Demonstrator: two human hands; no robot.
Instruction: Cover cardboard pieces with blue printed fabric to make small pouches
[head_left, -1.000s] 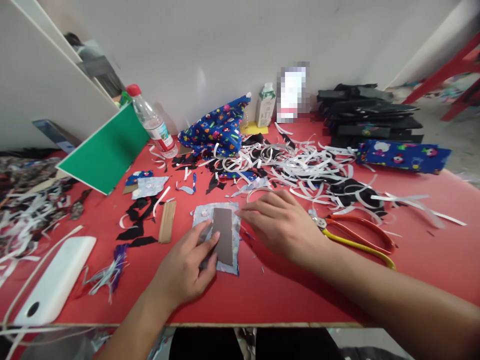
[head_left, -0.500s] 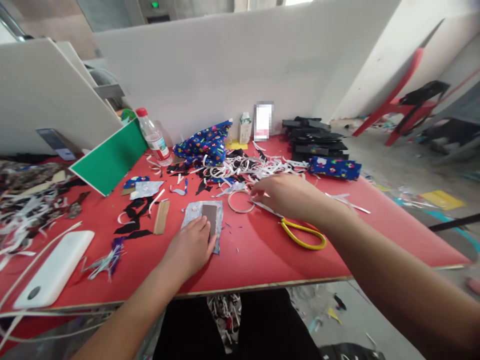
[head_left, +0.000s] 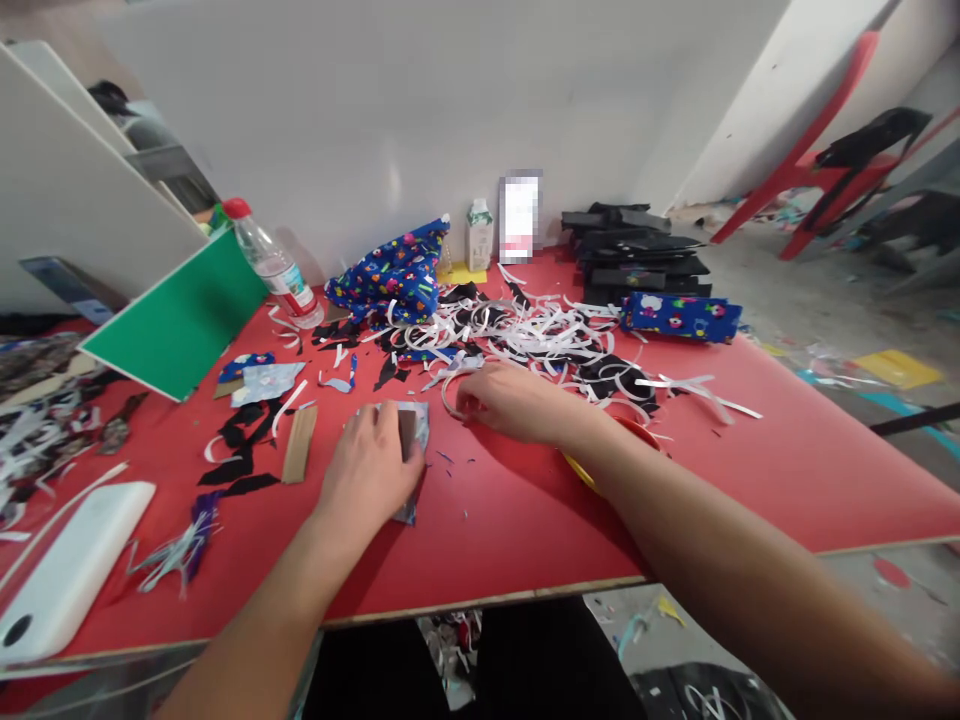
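My left hand (head_left: pixel 371 455) is closed over a small grey-brown cardboard piece (head_left: pixel 407 432), fingers on top and thumb at its right side. Under it lies a pale blue-grey patterned fabric piece (head_left: pixel 409 510), mostly covered by the hand. My right hand (head_left: pixel 499 400) has its fingers curled on the right side of a thin white ring (head_left: pixel 450 392), which looks like a tape roll; the fingertips are partly hidden. Beneath my right forearm shows a yellow scissor-like handle (head_left: pixel 581 472), largely covered.
White strips and black scraps (head_left: pixel 517 335) heap behind my hands. Nearby stand blue patterned fabric (head_left: pixel 394 275), a bottle (head_left: pixel 281 275), a carton (head_left: pixel 478 235) and a green board (head_left: pixel 176 320). Black folded pieces (head_left: pixel 637 250) are stacked at the back right; a white power bank (head_left: pixel 82 570) lies left.
The view has shifted a little. My right hand has moved left and further over the white ring, its forearm now covering most of the yellow handle. My left fingers are more bent over the cardboard.
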